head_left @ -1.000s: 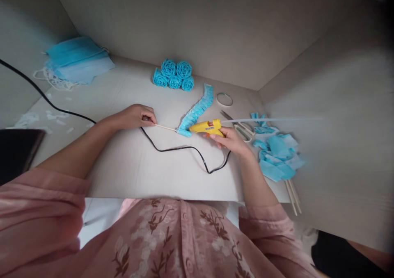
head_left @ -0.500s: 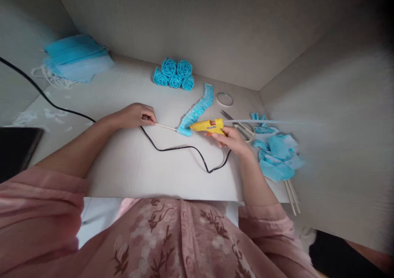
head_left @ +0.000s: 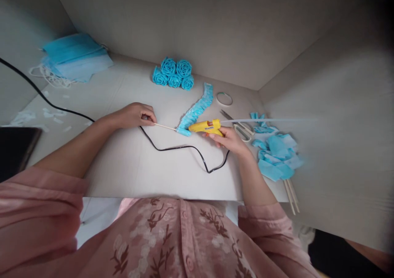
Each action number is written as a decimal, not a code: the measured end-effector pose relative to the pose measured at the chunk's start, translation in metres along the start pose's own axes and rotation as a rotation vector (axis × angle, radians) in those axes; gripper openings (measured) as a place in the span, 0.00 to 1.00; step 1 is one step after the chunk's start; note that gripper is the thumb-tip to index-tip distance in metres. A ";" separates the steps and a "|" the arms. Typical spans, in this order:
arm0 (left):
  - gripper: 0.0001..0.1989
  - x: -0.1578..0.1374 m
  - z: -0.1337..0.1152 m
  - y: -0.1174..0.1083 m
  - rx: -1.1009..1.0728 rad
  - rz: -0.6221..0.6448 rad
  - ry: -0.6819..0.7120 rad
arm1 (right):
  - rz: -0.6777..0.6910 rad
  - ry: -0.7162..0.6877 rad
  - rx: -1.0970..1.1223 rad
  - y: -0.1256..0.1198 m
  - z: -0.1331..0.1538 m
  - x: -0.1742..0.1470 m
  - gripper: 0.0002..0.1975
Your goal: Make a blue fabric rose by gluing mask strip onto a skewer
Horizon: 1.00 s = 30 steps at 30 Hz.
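Between the fingertips of my left hand (head_left: 142, 116) is the end of a thin wooden stick (head_left: 165, 126). The stick's other end is wrapped in the near end of a gathered blue fabric strip (head_left: 194, 110), which runs away across the table. My right hand (head_left: 229, 139) is closed around a yellow hot glue gun (head_left: 205, 126), with a long clear glue stick (head_left: 255, 120) out of its back. The gun's nozzle is at the strip, close beside the wrapped part; whether it touches I cannot tell. My right fingers are partly hidden behind the gun.
Several rolled blue fabric roses (head_left: 174, 73) stand at the back. Blue face masks (head_left: 76, 52) lie back left. To the right are a tape ring (head_left: 224, 99), scissors (head_left: 243, 131), blue scraps (head_left: 278, 155) and wooden sticks (head_left: 291, 196). A black cord (head_left: 175, 148) crosses the table.
The glue gun has shifted very slightly left along the strip. My left hand and the stick stay nearly where they were.
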<state>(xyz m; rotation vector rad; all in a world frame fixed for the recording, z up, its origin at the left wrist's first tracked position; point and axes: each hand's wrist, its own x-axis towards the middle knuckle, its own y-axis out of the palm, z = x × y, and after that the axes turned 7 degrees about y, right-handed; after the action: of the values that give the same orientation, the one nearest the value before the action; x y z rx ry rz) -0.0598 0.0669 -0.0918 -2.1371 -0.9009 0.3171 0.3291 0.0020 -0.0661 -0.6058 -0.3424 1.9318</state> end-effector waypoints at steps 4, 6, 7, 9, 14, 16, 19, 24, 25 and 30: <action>0.15 -0.001 0.003 0.001 0.000 0.003 0.019 | 0.000 -0.005 0.004 0.001 0.002 0.000 0.26; 0.16 -0.001 0.003 0.001 0.000 0.000 0.023 | 0.005 -0.007 0.001 0.000 0.002 0.000 0.26; 0.16 -0.001 0.003 0.001 0.002 -0.003 0.026 | 0.007 -0.008 -0.002 0.000 0.002 0.000 0.26; 0.15 -0.001 0.002 0.000 0.021 -0.011 0.043 | 0.007 -0.013 -0.003 -0.001 0.001 0.000 0.26; 0.16 0.000 -0.004 0.000 0.100 -0.060 0.111 | 0.004 0.000 -0.001 -0.001 -0.006 0.001 0.26; 0.17 0.000 -0.006 0.000 0.117 -0.078 0.105 | 0.001 0.011 -0.001 -0.001 -0.007 0.001 0.25; 0.18 0.000 -0.009 0.001 0.127 -0.086 0.084 | -0.008 0.019 -0.025 -0.001 -0.006 0.000 0.25; 0.17 0.000 -0.010 0.001 0.121 -0.073 0.084 | -0.016 0.024 -0.028 -0.001 -0.003 -0.001 0.26; 0.17 -0.001 -0.011 0.000 0.119 -0.067 0.083 | -0.014 0.021 -0.026 -0.001 -0.003 -0.001 0.26; 0.16 -0.001 -0.008 -0.001 0.106 -0.043 0.066 | -0.010 -0.007 -0.037 -0.002 -0.005 0.000 0.25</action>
<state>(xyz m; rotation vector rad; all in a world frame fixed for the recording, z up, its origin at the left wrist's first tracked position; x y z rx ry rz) -0.0569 0.0620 -0.0860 -2.0164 -0.8718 0.2656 0.3331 0.0024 -0.0694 -0.6206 -0.3861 1.9223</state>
